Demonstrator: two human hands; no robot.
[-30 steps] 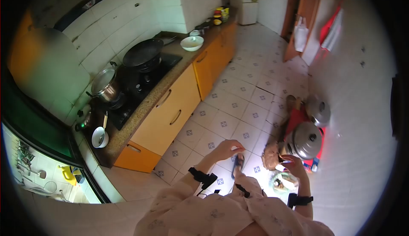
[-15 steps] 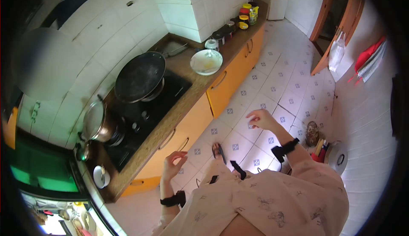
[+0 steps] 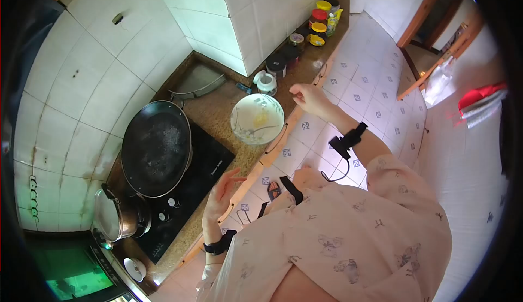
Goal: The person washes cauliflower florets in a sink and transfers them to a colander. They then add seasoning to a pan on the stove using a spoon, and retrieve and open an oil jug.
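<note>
My left hand (image 3: 220,194) is over the front edge of the counter, beside the black stove (image 3: 204,163), its fingers apart and nothing in them. To the right of the white bowl (image 3: 257,119), my right hand (image 3: 313,101) hangs near the counter edge with its fingers curled in and nothing visible in them. The bowl holds a little yellowish food and a utensil. A small white jar (image 3: 266,83) stands behind it. On the stove sits a large black wok (image 3: 157,149), and a lidded metal pot (image 3: 110,215) is at its near left.
Several colourful jars (image 3: 318,28) line the far part of the counter. A small white bowl (image 3: 134,269) rests at the near left corner. Tiled floor (image 3: 348,122) runs along the right, past a white bag (image 3: 437,81) on a door and red cloth (image 3: 479,97) on the wall.
The view has turned and moved closer to the stove and counter. My right hand has come near the white bowl, its fingers more curled. The floor pots have left the view.
</note>
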